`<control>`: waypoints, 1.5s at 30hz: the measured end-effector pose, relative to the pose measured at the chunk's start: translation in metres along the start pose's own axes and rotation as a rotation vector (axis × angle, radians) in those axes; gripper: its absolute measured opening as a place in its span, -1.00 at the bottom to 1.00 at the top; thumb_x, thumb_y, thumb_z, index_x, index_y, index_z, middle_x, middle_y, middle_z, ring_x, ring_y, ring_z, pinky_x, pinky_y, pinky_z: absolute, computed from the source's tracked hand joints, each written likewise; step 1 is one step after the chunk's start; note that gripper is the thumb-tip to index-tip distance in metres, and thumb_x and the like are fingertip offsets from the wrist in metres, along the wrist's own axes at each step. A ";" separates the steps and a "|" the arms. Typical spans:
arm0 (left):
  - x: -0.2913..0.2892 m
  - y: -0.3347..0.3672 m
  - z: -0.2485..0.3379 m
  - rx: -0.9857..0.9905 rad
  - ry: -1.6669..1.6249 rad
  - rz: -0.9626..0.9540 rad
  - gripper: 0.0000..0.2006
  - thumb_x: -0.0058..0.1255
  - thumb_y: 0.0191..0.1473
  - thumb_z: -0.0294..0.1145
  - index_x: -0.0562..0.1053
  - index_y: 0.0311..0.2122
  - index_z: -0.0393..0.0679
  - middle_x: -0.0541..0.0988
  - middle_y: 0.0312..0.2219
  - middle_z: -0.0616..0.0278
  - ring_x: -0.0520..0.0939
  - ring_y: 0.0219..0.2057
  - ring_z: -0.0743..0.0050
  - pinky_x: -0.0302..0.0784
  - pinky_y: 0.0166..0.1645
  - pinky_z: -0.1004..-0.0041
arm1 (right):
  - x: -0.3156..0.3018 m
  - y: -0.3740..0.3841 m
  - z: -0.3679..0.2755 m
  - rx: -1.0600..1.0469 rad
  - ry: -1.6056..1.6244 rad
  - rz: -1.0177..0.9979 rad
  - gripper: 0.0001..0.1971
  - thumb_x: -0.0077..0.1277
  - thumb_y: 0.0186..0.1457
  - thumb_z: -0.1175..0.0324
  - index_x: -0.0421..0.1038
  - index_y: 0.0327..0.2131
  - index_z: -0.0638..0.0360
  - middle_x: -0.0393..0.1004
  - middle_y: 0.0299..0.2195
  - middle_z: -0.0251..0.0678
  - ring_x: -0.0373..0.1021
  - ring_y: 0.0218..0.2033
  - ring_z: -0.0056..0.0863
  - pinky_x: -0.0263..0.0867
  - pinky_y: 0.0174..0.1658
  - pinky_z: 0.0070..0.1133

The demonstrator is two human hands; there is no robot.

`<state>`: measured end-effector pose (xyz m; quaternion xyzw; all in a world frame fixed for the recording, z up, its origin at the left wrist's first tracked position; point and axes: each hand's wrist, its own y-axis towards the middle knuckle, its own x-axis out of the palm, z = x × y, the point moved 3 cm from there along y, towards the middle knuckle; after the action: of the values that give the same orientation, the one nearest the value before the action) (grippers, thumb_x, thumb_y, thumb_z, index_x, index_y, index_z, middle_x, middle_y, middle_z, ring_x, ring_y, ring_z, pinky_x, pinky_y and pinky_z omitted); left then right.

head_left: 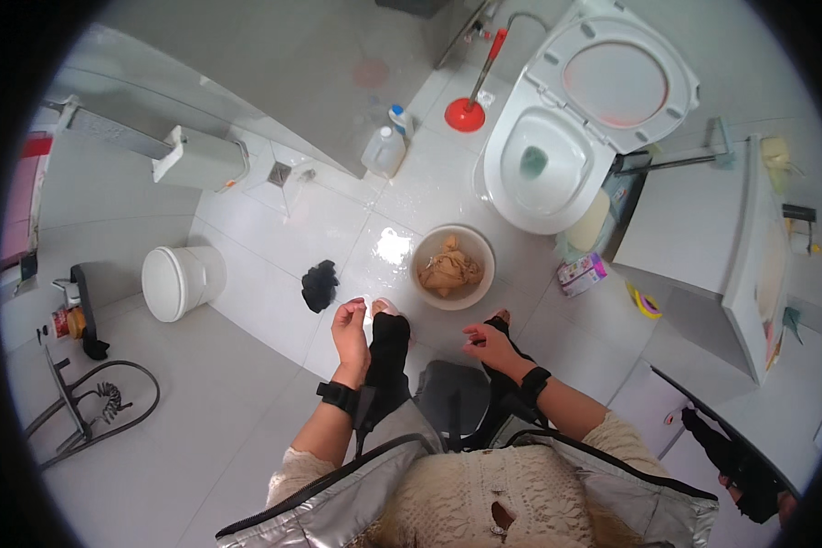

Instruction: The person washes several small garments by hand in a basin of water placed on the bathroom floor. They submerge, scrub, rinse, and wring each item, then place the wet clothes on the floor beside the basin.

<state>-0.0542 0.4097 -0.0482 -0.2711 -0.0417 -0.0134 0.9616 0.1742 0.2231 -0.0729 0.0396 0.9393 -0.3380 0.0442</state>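
My left hand [350, 334] is raised above my left knee, its fingers curled together; whether anything small is between them I cannot make out. Over the other knee, my right hand [491, 348] has its fingers bent in toward the thumb, and a tiny pale spot shows at the fingertips. Neither hand touches the basin. Just beyond my feet a pale round basin [419, 290] stands on the floor with wet-looking tan cloth [450, 270] bunched inside. To the left of my left foot lies a crumpled black cloth [320, 286].
A white toilet [511, 194] with its lid up stands ahead right, beside a red plunger [466, 115]. Plastic bottles [384, 152] sit by the partition. A lidded white bucket [181, 283] is at left; a white cabinet [690, 215] and purple box [582, 273] are at right.
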 end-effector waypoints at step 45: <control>0.057 -0.059 0.160 -0.305 0.103 -0.449 -0.97 -0.05 -0.03 -0.44 0.40 -0.46 -0.12 0.48 -0.50 0.37 0.47 -0.42 0.61 0.35 -0.25 0.57 | -0.027 -0.065 -0.184 -0.141 -0.271 -0.183 -0.71 0.06 -0.17 0.51 0.35 -0.26 0.18 0.40 -0.42 -0.36 0.34 -0.44 -0.54 0.28 -0.34 -0.60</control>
<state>-0.0121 0.4427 0.1238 -0.3957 -0.0495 -0.2463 0.8833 0.1840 0.2893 0.1120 -0.0952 0.9458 -0.2760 0.1422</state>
